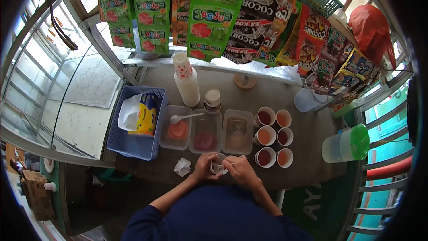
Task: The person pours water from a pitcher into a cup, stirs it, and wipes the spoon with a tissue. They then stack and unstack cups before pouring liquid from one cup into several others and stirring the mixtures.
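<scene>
My left hand (pixel 206 166) is wrapped around a small white cup (pixel 217 160) close in front of my body. The fingers of my right hand (pixel 241 171) are pinched together at its right rim. Something white (pixel 218 168) shows inside the cup by those fingertips; I cannot tell what the right hand grips. Left of the cup lies a crumpled tissue (pixel 182 167). Just beyond my hands are clear containers holding orange powder (pixel 178 130), dark pink powder (pixel 205 141) and pale brown powder (pixel 237 139). A white spoon (pixel 186 117) rests across the orange one.
Several filled cups (pixel 265 135) stand in two columns at right. A green-lidded pitcher (pixel 346 143) stands farther right. At left, a blue basket (pixel 154 149) holds a tissue pack (pixel 147 114). Stacked cups (pixel 187 87) stand behind the containers. Drink sachets (pixel 211 15) hang overhead.
</scene>
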Motion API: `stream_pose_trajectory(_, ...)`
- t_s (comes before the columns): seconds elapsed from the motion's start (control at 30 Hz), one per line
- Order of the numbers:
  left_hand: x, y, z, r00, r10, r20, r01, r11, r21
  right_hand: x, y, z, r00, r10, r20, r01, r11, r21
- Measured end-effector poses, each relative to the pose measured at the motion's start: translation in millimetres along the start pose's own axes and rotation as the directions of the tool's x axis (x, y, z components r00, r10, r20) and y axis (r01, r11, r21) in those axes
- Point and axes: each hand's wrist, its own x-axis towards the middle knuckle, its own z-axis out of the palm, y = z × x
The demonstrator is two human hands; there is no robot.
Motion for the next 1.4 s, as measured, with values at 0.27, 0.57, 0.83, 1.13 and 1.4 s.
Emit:
stream_pose_trajectory(0.27, 6, 6, -3, 1.000, -0.001, -0.009, 0.001, 1.000, 0.007, -2, -4, 1, 0.999, 0.017, -0.050, -0.018, 1.000, -0.015)
stream_pose_trajectory(0.57, 5, 8, 0, 1.000, -0.003, -0.025, 0.003, 1.000, 0.028, -5, -2, 3, 0.999, 0.012, -0.042, -0.015, 0.997, -0.071)
stream_pose_trajectory(0.83, 8, 20, -10, 1.000, -0.025, -0.002, 0.025, 0.999, -0.023, -4, -9, 7, 0.999, 0.047, 0.007, -0.047, 0.998, -0.049)
stream_pose_trajectory(1.13, 4, 14, -21, 0.993, -0.045, 0.110, 0.053, 0.997, -0.064, -7, -24, 19, 0.982, 0.175, -0.070, -0.172, 0.984, 0.038)
stream_pose_trajectory(1.4, 2, 8, -21, 0.981, -0.071, 0.183, 0.084, 0.994, -0.064, -9, -20, 24, 0.957, 0.120, -0.263, -0.119, 0.993, 0.021)
